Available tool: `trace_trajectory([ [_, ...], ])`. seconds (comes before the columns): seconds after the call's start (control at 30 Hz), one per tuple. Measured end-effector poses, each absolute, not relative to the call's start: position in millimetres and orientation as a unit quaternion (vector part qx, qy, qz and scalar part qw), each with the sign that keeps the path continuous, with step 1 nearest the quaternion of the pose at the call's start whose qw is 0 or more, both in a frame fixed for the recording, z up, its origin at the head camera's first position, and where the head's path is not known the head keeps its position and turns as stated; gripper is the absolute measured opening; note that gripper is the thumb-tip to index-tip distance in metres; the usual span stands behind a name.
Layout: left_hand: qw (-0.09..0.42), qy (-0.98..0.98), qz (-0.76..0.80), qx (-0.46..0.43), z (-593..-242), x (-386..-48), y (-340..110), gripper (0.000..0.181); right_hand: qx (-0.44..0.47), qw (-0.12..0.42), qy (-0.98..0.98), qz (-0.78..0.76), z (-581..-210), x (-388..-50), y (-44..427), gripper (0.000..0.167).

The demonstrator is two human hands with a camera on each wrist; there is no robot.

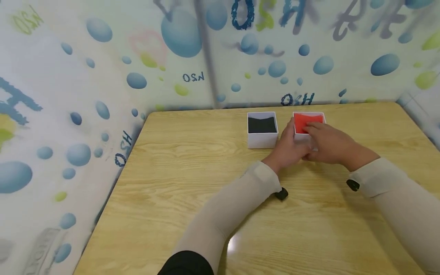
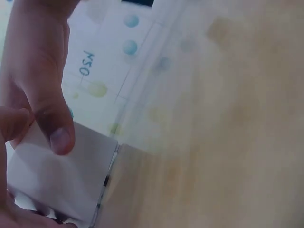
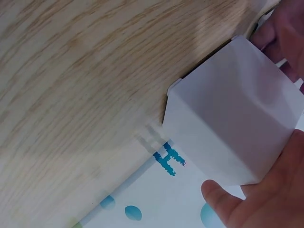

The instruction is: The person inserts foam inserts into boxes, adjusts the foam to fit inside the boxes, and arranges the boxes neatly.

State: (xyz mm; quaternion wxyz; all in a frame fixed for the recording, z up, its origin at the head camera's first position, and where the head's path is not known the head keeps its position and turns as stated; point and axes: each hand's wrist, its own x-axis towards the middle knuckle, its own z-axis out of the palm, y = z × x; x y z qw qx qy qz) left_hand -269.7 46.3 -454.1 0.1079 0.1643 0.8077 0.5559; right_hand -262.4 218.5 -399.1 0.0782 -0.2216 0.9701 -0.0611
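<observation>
A small white box [image 1: 302, 136] with a red sheet [image 1: 303, 121] in its open top stands toward the back of the wooden table. My left hand [image 1: 288, 148] holds its left side, with fingers against the lower part in the left wrist view. From the right, my right hand [image 1: 327, 143] reaches over the rim, fingertips on the red sheet. In the left wrist view the right thumb [image 2: 59, 140] presses on the white face. The box [image 3: 232, 109] fills much of the right wrist view, where its inside is hidden.
A second white box [image 1: 262, 140], with a black sheet [image 1: 262, 125] inside, stands just left of the hands. Behind the wooden table [image 1: 178, 172] hangs a patterned wall covering [image 1: 137, 46] with blue dots and lettering. The table's back edge lies close behind the boxes.
</observation>
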Motion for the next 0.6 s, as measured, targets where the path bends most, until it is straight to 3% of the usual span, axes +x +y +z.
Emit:
trace_trajectory([
  [0.4,0.185,0.808,0.492,0.265,-458.6,-220.0,3.9,0.093,-0.203,0.051,0.973,-0.093,-407.2,-259.9,241.7,0.106],
  [0.6,0.139,0.835,0.444,0.295,-451.8,-191.5,-47.6,0.088,-0.195,0.048,0.974,-0.103,-404.8,-231.1,265.3,0.113],
])
